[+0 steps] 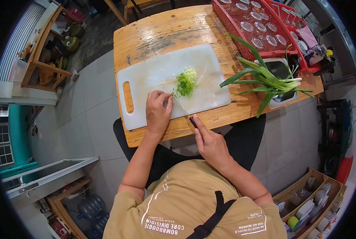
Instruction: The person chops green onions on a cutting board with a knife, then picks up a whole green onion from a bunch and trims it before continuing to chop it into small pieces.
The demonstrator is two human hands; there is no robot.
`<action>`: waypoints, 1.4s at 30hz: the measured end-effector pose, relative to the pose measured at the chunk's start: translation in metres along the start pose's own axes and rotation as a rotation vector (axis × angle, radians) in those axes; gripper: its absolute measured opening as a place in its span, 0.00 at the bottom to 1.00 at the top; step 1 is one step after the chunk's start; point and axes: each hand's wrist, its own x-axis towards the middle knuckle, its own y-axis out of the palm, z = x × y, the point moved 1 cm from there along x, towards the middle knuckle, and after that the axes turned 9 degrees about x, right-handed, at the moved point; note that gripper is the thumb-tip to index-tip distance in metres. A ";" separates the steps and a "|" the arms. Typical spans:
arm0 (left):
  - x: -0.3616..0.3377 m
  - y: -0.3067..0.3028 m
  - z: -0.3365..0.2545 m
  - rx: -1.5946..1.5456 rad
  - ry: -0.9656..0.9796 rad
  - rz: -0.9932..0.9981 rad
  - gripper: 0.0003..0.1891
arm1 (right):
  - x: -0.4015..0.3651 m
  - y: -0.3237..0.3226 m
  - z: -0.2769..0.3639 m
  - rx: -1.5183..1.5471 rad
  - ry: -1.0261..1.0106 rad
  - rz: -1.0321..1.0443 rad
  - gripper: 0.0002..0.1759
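A white cutting board (146, 79) lies on the wooden table, a handle slot at its left end. Chopped green onion (187, 83) forms a small heap near its middle, pale bits at the far side and greener shreds closer to me. My right hand (212, 146) grips the black handle of a knife (193, 121), its thin blade slanting up and left to the heap's near edge. Beside the blade's tip, my left hand (158, 111) rests on the board with curled fingers. Whatever those fingers press on is hidden.
Whole green onions (267, 77) lie across a metal container (273, 102) right of the board. Behind them, a red crate (235, 34) holds several upturned glasses. Another red basket (307, 65) stands beside it. The wooden table's (162, 30) near edge is just before my body.
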 end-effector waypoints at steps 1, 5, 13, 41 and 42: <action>0.000 0.000 0.000 0.006 0.008 -0.006 0.04 | -0.001 0.001 -0.001 -0.003 0.007 0.008 0.33; -0.001 -0.001 -0.001 0.007 0.008 -0.011 0.04 | -0.002 0.005 -0.003 -0.002 -0.005 0.011 0.34; 0.001 -0.001 -0.001 0.014 0.037 -0.002 0.05 | 0.001 0.010 -0.001 -0.112 0.003 0.045 0.35; -0.001 0.003 0.006 -0.032 0.018 -0.029 0.04 | 0.006 0.008 -0.017 0.073 -0.015 -0.059 0.31; -0.001 0.002 0.005 -0.038 0.009 -0.035 0.04 | 0.006 0.007 -0.016 0.065 -0.019 -0.051 0.31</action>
